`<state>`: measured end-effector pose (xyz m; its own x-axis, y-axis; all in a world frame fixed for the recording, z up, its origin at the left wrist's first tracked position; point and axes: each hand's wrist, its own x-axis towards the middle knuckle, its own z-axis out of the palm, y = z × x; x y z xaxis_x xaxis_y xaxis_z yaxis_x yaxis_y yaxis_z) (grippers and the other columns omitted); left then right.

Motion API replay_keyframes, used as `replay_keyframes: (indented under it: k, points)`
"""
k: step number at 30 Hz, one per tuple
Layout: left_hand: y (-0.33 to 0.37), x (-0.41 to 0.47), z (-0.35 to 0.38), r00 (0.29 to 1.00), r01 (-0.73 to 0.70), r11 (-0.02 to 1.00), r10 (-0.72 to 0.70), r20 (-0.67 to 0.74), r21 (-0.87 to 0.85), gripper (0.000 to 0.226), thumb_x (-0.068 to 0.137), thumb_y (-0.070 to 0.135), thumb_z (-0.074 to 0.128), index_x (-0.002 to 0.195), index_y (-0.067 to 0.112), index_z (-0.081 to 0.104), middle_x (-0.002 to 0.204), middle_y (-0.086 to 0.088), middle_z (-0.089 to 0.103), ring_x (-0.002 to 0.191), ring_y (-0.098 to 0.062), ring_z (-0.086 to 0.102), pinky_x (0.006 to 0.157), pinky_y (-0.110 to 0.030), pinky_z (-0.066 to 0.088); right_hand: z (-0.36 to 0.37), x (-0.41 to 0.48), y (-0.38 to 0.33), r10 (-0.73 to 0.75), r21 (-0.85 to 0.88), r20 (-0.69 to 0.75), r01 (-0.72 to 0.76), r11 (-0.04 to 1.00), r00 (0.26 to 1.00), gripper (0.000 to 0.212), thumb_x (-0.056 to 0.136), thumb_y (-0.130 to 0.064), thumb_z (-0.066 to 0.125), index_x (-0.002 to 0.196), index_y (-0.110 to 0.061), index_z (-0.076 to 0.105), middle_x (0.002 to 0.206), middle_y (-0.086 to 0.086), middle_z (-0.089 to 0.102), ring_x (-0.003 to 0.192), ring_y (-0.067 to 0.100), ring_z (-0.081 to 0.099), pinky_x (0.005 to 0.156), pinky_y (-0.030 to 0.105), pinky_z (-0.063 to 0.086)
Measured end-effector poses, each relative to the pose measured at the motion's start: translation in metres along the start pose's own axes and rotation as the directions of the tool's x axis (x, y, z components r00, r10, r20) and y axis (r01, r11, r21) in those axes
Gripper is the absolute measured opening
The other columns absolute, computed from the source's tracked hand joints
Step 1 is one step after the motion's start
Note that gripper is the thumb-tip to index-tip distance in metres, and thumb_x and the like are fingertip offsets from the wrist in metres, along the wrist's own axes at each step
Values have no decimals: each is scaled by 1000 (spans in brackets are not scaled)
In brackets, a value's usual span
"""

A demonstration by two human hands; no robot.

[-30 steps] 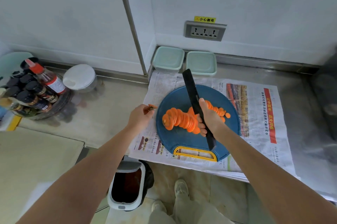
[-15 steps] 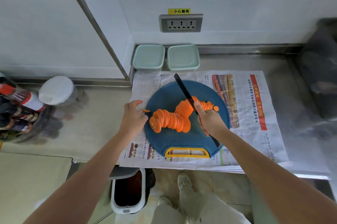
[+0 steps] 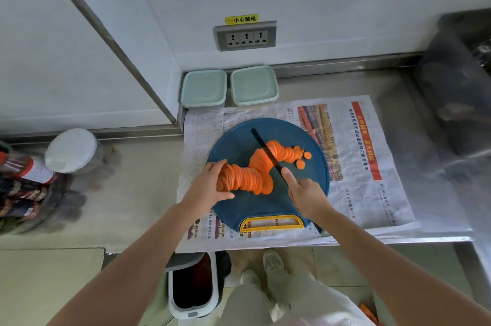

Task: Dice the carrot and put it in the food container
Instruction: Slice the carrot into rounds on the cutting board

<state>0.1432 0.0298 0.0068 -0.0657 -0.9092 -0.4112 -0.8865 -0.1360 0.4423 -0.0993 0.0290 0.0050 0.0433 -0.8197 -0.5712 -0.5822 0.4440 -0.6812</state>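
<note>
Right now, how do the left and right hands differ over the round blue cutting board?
The left hand cups the fanned orange carrot slices between thumb and fingers; the right hand grips the black knife by its handle. The left hand's fingers curve round them; the right hand's index finger stretches toward the blade. Both are over the round blue cutting board.

we see a steel counter (image 3: 138, 193) carrying a spread newspaper (image 3: 372, 193) at its front edge. just behind the paper, by the wall, sit the left food container (image 3: 204, 89) and right food container (image 3: 253, 85), both lidded. well left, a white-lidded jar (image 3: 71, 150) stands beside crowded bottles (image 3: 26, 182).
</note>
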Motion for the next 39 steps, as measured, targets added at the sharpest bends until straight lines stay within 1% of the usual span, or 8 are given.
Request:
replay_keyframes:
  k: [5, 11, 21, 26, 28, 32, 36, 39]
  points:
    - [-2, 2, -2, 995, -53, 998, 50, -87, -34, 78, 82, 20, 73, 147, 15, 31, 148, -8, 38, 134, -25, 38, 110, -35, 29, 6, -6, 8, 77, 21, -51, -76, 997, 996, 69, 91, -68, 30, 58, -9, 41, 57, 7, 42, 54, 17, 41, 60, 31, 39]
    - [-7, 3, 0, 986, -160, 983, 154, -71, -91, 79, 81, 19, 74, 147, 23, 33, 147, -5, 41, 133, -23, 40, 110, -36, 31, 11, -12, 14, 116, 38, -105, -112, 993, 988, 69, 91, -69, 29, 59, -9, 40, 57, 8, 42, 55, 18, 42, 60, 33, 39]
    - [-15, -3, 5, 959, -143, 968, 85, -269, -206, 57, 77, 24, 78, 128, 10, 54, 121, -9, 61, 111, -24, 57, 96, -36, 47, 21, -25, 21, 160, 93, -162, -146, 985, 974, 70, 86, -76, 28, 55, -13, 35, 51, 3, 36, 49, 16, 36, 57, 33, 35]
    - [-18, -8, 0, 960, -104, 950, 18, -279, -295, 56, 78, 26, 77, 128, 11, 57, 117, -8, 64, 107, -22, 59, 93, -30, 47, 0, -40, 11, 132, 193, 69, -143, 971, 989, 66, 75, -79, 35, 52, -17, 32, 48, -1, 28, 41, 13, 22, 45, 25, 22]
    - [-18, -11, -6, 965, -108, 945, 25, -262, -308, 55, 78, 28, 77, 127, 13, 58, 115, -6, 64, 105, -21, 60, 94, -31, 48, -13, -44, 6, 88, 125, 189, -113, 986, 978, 64, 75, -76, 35, 52, -17, 30, 47, -1, 26, 39, 13, 20, 42, 22, 22]
    - [-23, -20, -16, 969, -111, 949, 37, -245, -296, 52, 77, 28, 78, 124, 16, 60, 108, 2, 64, 99, -15, 60, 91, -26, 48, -26, -43, -4, 54, -199, 317, 11, 980, 947, 68, 70, -80, 27, 51, -15, 33, 46, 0, 32, 38, 13, 28, 47, 21, 33]
    - [-28, -28, -25, 968, -80, 963, 13, -251, -259, 44, 76, 28, 79, 117, 21, 63, 100, 3, 67, 91, -13, 62, 87, -25, 49, -23, -21, -11, -2, -451, 349, 170, 876, 937, 72, 81, -78, 25, 47, -15, 34, 45, 1, 34, 39, 12, 35, 64, 23, 42]
    - [-27, -32, -26, 977, -56, 972, 7, -211, -227, 47, 77, 28, 78, 121, 24, 61, 101, 4, 64, 90, -12, 60, 82, -16, 43, -19, -2, -14, -59, -572, 382, 286, 769, 922, 71, 87, -74, 26, 49, -14, 33, 47, 2, 32, 41, 13, 31, 62, 26, 37]
